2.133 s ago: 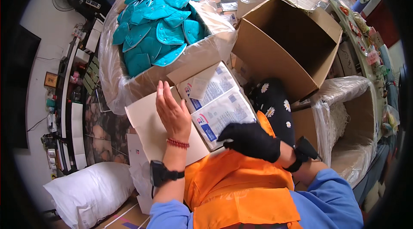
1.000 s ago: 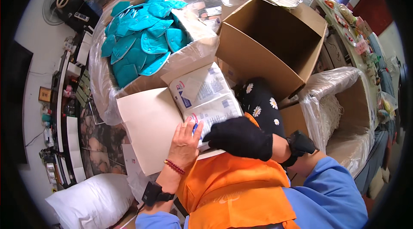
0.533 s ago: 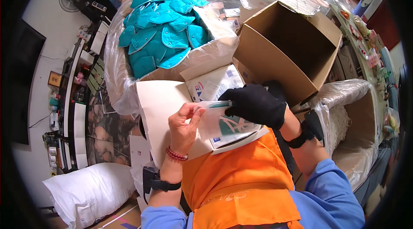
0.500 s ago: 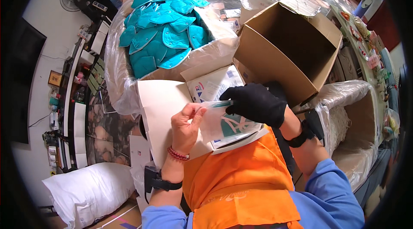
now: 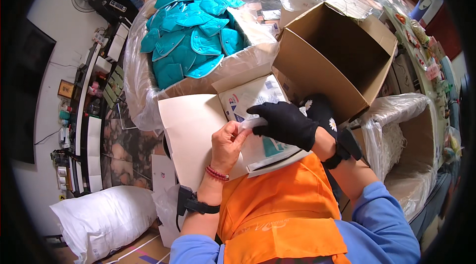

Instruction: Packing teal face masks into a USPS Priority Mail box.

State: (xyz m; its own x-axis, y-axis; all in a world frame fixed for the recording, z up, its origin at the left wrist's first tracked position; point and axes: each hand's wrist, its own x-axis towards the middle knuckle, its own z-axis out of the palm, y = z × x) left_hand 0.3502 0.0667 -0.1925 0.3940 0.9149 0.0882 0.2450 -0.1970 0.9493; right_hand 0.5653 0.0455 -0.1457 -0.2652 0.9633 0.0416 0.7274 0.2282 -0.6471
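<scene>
My bare left hand [image 5: 227, 146] has its thumb and fingers pinched on one end of a small translucent plastic bag [image 5: 253, 124]. In a black glove, my right hand [image 5: 287, 124] grips the bag's other end, and its fingers hide part of it. Just below the hands lies a clear packet with a teal piece [image 5: 272, 148] showing; whether it is the lower part of the same bag I cannot tell. Beneath is an open white carton [image 5: 191, 127] on my lap, its lid folded to the left, with printed white packets [image 5: 248, 98] inside.
Beyond the carton stands a plastic-lined box [image 5: 198, 81] heaped with teal fabric pads [image 5: 191, 35]. An open cardboard box [image 5: 317, 63] is to its right. A lined carton [image 5: 414, 165] with white strands sits at the right; a stuffed white sack [image 5: 106, 222] lies lower left.
Both hands have drawn closer together at the bag's top edge, the left shifting right. The bag's face with teal and white straps, broad before, now shows only as a narrow strip between them.
</scene>
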